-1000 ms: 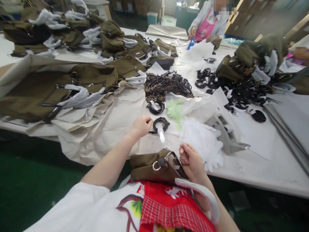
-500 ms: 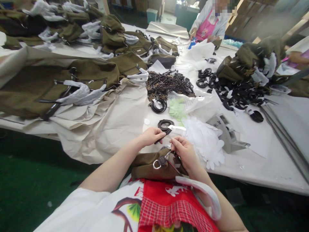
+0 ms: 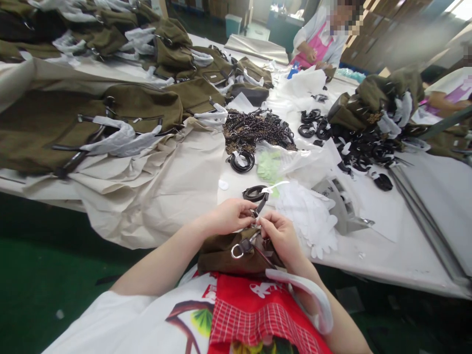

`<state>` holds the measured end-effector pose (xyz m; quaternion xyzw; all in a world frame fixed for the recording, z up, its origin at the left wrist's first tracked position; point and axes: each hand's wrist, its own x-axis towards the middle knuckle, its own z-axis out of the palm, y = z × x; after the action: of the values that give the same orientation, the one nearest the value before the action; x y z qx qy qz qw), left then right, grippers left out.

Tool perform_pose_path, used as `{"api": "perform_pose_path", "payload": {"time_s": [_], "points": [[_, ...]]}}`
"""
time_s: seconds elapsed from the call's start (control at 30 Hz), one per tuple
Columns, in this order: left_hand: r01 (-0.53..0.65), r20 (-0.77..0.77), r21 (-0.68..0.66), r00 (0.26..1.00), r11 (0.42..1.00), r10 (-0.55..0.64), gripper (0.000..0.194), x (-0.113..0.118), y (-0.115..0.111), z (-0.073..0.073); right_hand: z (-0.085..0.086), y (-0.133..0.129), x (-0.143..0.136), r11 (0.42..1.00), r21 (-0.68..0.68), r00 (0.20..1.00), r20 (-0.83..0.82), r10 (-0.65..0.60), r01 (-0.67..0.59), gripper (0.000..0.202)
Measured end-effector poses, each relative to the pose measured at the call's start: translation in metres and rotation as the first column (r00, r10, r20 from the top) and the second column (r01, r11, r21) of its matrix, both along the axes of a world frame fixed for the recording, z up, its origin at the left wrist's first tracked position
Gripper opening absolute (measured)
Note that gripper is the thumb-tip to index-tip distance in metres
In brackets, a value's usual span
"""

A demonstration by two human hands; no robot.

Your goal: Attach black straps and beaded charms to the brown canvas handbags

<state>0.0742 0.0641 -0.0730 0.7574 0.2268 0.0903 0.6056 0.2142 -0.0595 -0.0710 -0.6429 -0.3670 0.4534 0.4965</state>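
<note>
My left hand [image 3: 234, 216] is closed, its fingertips pinching the end of a black strap [image 3: 261, 204] where a small metal buckle shows. The rest of that strap lies coiled on the table just beyond, with a white paper tag [image 3: 276, 187] sticking out. My right hand [image 3: 282, 233] is closed too, thumb and finger pinched at the same strap end; what lies between them is too small to tell. Beneath both hands an olive bag [image 3: 217, 253] rests against my red apron, its zip and metal D-ring [image 3: 237, 251] facing up.
Olive bags [image 3: 147, 110] with wrapped handles cover the left. Ahead are patterned straps [image 3: 254, 130] and a coiled black strap [image 3: 241, 161]. White tags [image 3: 306, 216] and a grey tape dispenser [image 3: 342, 206] lie right. Across the table stands a person in a pink apron [image 3: 313, 46].
My left hand has drawn the strap end slightly nearer, and its buckle now shows between my hands. The white tag has tilted upward. My hands have come closer together.
</note>
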Motion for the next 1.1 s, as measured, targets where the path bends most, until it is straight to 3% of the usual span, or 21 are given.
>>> {"api": "perform_pose_path", "payload": {"time_s": [0.17, 0.4, 0.57, 0.77, 0.87, 0.97, 1.03, 1.1], "points": [[-0.006, -0.053, 0.238, 0.998, 0.971, 0.019, 0.038, 0.001, -0.007, 0.012, 0.007, -0.001, 0.0, 0.996, -0.081, 0.991, 0.128, 0.048, -0.038, 0.018], [0.017, -0.107, 0.441, 0.994, 0.898, 0.034, 0.03, -0.003, -0.02, 0.031, 0.014, 0.0, -0.002, 0.991, -0.125, 0.979, 0.19, 0.076, -0.052, 0.022], [-0.038, -0.169, 0.466, 0.977, 0.884, 0.131, 0.028, 0.0, -0.027, 0.03, 0.018, -0.002, -0.005, 0.994, -0.085, 0.949, 0.301, 0.088, -0.065, 0.022], [-0.236, -0.015, 0.418, 0.964, 0.877, 0.266, 0.019, 0.001, -0.031, 0.019, 0.018, -0.005, -0.002, 0.996, -0.085, 0.913, 0.406, 0.05, -0.016, 0.026], [-0.283, 0.039, 0.297, 0.958, 0.912, 0.284, 0.018, 0.003, -0.03, 0.013, 0.017, -0.006, -0.001, 0.995, -0.099, 0.929, 0.369, 0.038, -0.001, 0.026], [-0.326, 0.049, -0.06, 0.943, 0.943, 0.329, 0.019, 0.009, -0.025, 0.004, 0.016, -0.008, -0.001, 0.994, -0.113, 0.931, 0.363, 0.039, 0.002, 0.027], [-0.315, 0.03, -0.301, 0.94, 0.9, 0.339, 0.024, 0.013, -0.021, -0.002, 0.015, -0.01, 0.0, 0.992, -0.129, 0.935, 0.349, 0.054, -0.009, 0.028], [-0.278, 0.018, -0.454, 0.947, 0.847, 0.321, 0.03, 0.015, -0.019, -0.007, 0.015, -0.01, 0.0, 0.99, -0.143, 0.945, 0.32, 0.063, -0.017, 0.029]]}}
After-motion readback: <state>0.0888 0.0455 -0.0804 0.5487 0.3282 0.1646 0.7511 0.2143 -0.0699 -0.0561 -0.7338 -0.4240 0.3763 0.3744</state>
